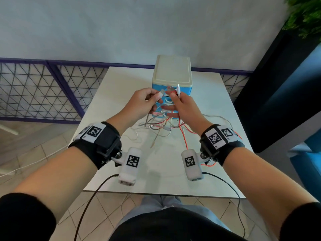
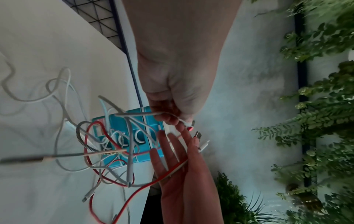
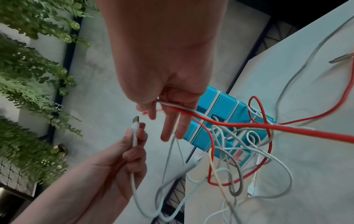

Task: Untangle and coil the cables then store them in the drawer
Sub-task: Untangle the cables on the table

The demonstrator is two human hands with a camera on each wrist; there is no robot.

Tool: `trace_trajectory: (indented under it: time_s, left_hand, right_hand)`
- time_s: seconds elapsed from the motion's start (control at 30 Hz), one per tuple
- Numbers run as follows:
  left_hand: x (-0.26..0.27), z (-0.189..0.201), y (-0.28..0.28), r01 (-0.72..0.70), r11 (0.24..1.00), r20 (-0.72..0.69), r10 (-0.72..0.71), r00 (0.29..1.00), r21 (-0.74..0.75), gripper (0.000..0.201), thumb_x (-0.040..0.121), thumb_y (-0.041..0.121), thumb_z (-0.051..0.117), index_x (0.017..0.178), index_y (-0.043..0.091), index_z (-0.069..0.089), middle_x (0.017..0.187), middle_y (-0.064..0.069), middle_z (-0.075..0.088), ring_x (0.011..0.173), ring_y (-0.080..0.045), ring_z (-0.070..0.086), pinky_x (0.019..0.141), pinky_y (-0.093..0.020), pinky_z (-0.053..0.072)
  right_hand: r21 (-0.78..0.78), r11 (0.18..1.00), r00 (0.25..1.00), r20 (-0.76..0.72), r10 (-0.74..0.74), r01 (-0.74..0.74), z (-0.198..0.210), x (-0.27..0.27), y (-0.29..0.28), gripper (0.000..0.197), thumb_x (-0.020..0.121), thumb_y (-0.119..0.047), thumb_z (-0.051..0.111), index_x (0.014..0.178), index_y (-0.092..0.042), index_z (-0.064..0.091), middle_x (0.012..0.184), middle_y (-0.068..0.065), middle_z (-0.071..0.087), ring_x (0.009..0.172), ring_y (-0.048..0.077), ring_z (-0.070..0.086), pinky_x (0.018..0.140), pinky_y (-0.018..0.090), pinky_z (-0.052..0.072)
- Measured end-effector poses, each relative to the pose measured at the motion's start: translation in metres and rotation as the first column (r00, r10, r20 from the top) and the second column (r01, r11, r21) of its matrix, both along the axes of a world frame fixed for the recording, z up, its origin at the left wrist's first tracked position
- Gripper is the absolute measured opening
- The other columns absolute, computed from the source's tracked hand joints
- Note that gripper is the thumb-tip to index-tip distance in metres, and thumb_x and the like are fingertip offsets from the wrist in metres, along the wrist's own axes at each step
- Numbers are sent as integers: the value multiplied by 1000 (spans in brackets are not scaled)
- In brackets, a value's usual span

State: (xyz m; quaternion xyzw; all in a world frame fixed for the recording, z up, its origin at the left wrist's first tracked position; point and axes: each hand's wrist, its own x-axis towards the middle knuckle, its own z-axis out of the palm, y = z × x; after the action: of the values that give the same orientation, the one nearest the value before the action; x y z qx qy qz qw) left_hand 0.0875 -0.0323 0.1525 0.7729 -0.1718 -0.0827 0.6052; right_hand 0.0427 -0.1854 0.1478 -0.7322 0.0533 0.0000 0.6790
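Head view first: both hands are up in front of the little blue drawer unit (image 1: 171,79), the tangle of cables (image 1: 161,125) hanging from them down onto the white table (image 1: 111,94). The left hand (image 1: 140,103) pinches a white plug end (image 1: 160,93) between thumb and forefinger, its other fingers curled around the cord below. The right hand (image 1: 184,106) pinches the red cable (image 1: 185,136) and a white one near their plugs, while its lower fingers stretch out straight.

Risk, as I judge it: several cords cross in one knot below the hands, a braided one (image 3: 232,153) and the red one looped through each other. Pulling the white plug away hard could cinch that knot tighter instead of freeing it. Loose ends trail near the table edge, and a tug might sweep them off, or drag a loop against the light drawer unit and shift it. The drawers look closed, so nothing is stored yet.

Writing? No brand names readable anywhere. Only square black-and-white code markers (image 1: 94,131) on the wristbands, with tiny characters beside them too small to read.
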Motion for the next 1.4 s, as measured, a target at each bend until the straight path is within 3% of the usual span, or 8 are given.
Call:
trace_trajectory:
  time_s: [0.23, 0.4, 0.63, 0.8, 0.87, 1.1, 1.2, 1.4]
  left_hand:
    - [2, 12, 5, 11, 1000, -50, -12, 999, -17, 15, 92, 17, 59, 104, 9, 61, 90, -6, 70, 77, -5, 67, 72, -16, 55]
    - [4, 18, -4, -51, 999, 122, 53, 991, -20, 9, 87, 19, 66, 96, 17, 66, 82, 8, 63, 61, 10, 54, 66, -6, 42]
    - [2, 1, -4, -70, 982, 48, 80, 996, -175, 14, 89, 20, 63, 91, 24, 49, 98, -7, 56, 85, -15, 59, 71, -27, 56]
    - [-15, -39, 10, 201, 947, 224, -259, 940, 251, 8, 90, 21, 61, 91, 20, 53, 85, 10, 59, 76, -1, 54, 74, -13, 44]
    - [-18, -52, 17, 220, 875, 324, -378, 867, 431, 6, 89, 30, 59, 87, 25, 60, 81, 14, 62, 75, -8, 56, 74, -24, 46]
    - [-26, -36, -2, 142, 913, 288, -264, 920, 382, 37, 88, 37, 60, 118, 35, 39, 69, 5, 56, 59, -12, 53, 61, -29, 46]
    - [-23, -36, -8, 200, 880, 265, -335, 904, 431, 10, 98, 35, 44, 101, 27, 48, 58, 2, 56, 52, -16, 53, 58, -31, 48]
    - [-6, -49, 4, 245, 884, 167, -332, 928, 397, 20, 101, 18, 33, 86, 16, 45, 57, -5, 51, 52, -13, 51, 56, -10, 41]
  right_hand:
    - [-23, 1000, 997, -78, -17, 16, 6, 2, -13, 39, 104, -32, 37, 121, -4, 57, 115, 11, 69, 89, 19, 72, 86, 36, 53]
    - [134, 990, 998, 43, 47, -52, 14, 3, 9, 41, 105, -18, 33, 124, 13, 51, 111, 29, 65, 95, 32, 69, 91, 30, 54]
    - [66, 998, 994, 113, 7, -14, 23, 11, 7, 28, 104, -17, 36, 87, -8, 56, 71, 5, 49, 59, 14, 59, 70, 29, 57]
    - [202, 979, 996, 91, 19, -37, 26, 13, -6, 28, 105, -24, 32, 90, -8, 49, 76, 6, 50, 61, 21, 65, 71, 36, 59]
    - [201, 979, 997, 77, 20, -35, 28, 11, -12, 28, 105, -28, 31, 91, -10, 48, 71, 4, 53, 55, 21, 63, 63, 36, 57]
    - [177, 982, 996, 73, 48, -60, 29, 8, -20, 27, 105, -29, 29, 93, -11, 45, 63, 3, 48, 47, 17, 55, 58, 34, 52]
    - [178, 983, 997, 67, 40, -51, 27, 8, -21, 28, 105, -32, 31, 91, -12, 45, 59, -1, 38, 42, 11, 38, 46, 25, 40]
    - [95, 995, 998, 54, 24, -29, 18, 6, -26, 27, 104, -32, 33, 88, -14, 45, 60, -2, 27, 43, 10, 24, 43, 22, 27]
